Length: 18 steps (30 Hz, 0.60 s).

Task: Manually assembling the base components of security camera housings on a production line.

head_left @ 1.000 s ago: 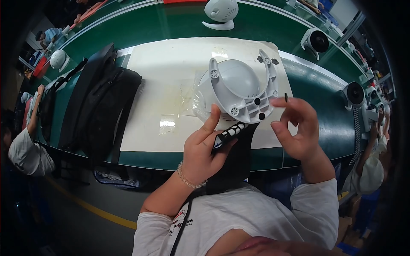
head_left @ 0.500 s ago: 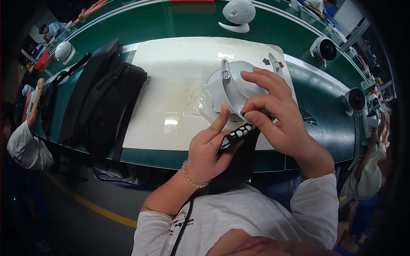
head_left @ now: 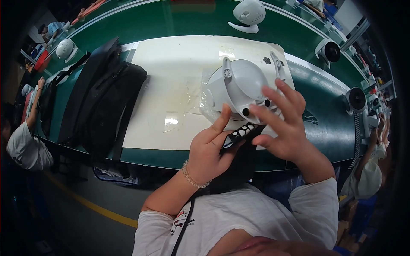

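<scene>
while l hand (head_left: 209, 149) pinches black-and-white pad sheet (head_left: 240, 134), r hand (head_left: 285, 129) is splayed by u-shaped stand (head_left: 233, 96), grasping nothing; can't tell if touching. white fan (head_left: 248, 80) lies on white board (head_left: 164, 77), stand underside showing. risk imo: stray touch could shift black foot pad (head_left: 246, 112) if adhesive's weak; round body could roll if stand's pushed.

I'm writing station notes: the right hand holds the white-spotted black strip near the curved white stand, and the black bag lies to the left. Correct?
Not quite: the head view shows the left hand holding the black strip near the curved white stand; the black bag lies left.
</scene>
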Each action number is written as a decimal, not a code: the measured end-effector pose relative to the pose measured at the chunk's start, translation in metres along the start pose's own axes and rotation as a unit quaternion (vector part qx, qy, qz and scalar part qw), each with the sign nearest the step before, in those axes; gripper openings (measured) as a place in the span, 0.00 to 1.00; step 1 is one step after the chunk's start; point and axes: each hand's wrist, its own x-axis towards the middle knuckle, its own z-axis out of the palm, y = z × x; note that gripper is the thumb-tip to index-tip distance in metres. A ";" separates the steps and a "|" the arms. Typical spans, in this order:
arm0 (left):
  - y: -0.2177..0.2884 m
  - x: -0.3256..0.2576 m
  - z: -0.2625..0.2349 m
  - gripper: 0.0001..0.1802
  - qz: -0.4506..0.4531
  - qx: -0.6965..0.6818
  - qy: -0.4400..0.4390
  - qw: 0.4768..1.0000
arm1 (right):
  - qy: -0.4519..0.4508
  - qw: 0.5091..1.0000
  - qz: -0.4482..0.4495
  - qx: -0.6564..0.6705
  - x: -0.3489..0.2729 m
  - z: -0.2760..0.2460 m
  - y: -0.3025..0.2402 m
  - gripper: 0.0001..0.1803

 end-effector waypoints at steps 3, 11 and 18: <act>0.000 0.001 0.001 0.15 -0.004 0.004 -0.005 1.000 | 0.075 0.992 0.063 0.083 -0.019 0.004 0.017 0.21; 0.003 0.000 0.000 0.10 -0.030 0.016 -0.004 0.999 | 0.154 0.986 -0.023 -0.058 -0.036 0.014 0.024 0.15; 0.007 0.001 0.000 0.10 -0.047 0.005 -0.025 0.999 | 0.154 0.983 -0.056 -0.078 -0.033 0.013 0.024 0.13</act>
